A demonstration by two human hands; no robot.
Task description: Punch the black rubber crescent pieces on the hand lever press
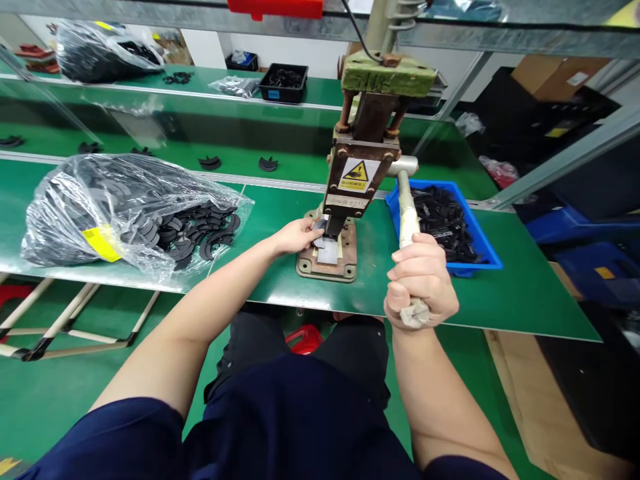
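My left hand [296, 236] pinches a small dark curved part [319, 227] at the base of a hand-operated press [349, 173], right beside the ram. A pale metal plate [327, 252] lies on the press base, just in front of that part. My right hand [423, 280] is wrapped round the press lever [409, 213], which is covered in worn whitish tape and slants down towards me. How the part sits under the ram is hidden by the tool and my fingers.
A clear plastic bag [100, 200] spills black curved parts [193, 230] on the left. Behind the lever stands a blue bin [480, 233] of black pieces. Several curved parts lie along the green strip behind, including one [269, 164]. A black tray [284, 83] stands farther back.
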